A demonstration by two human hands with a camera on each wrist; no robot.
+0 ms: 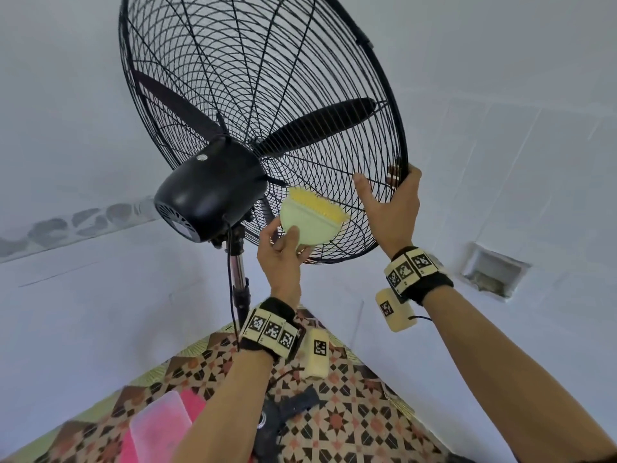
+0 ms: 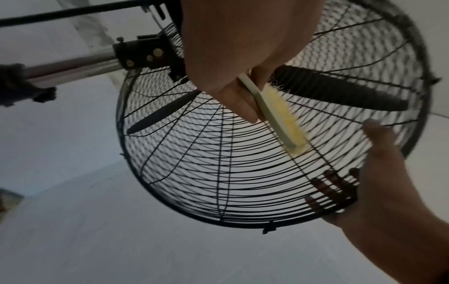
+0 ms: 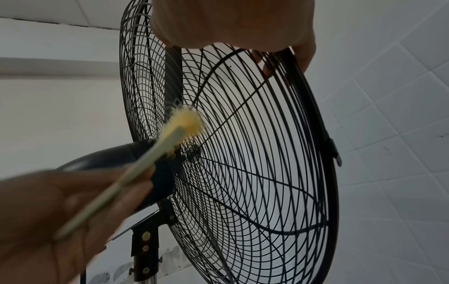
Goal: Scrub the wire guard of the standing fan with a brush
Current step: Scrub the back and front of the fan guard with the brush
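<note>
Low in frame, my left hand (image 1: 280, 253) pinches the brush (image 1: 312, 217), bristles on the wire guard (image 1: 334, 182); right hand (image 1: 392, 203) clamps the rim. Best: short strokes along the wires.

Both arms reach up; left grip (image 1: 282, 252) pinches closed, right grip (image 1: 390, 202) curls, thumb apart.

Dim, backlit wrist views; motion blur

The black wire guard (image 1: 267, 105) of the standing fan is round and tilted. The right hand (image 1: 390, 208) grips its lower rim. The pale green brush (image 1: 310, 222) with yellow bristles, held by the left hand (image 1: 280, 259), presses against the rear wires, beside that grip.
</note>
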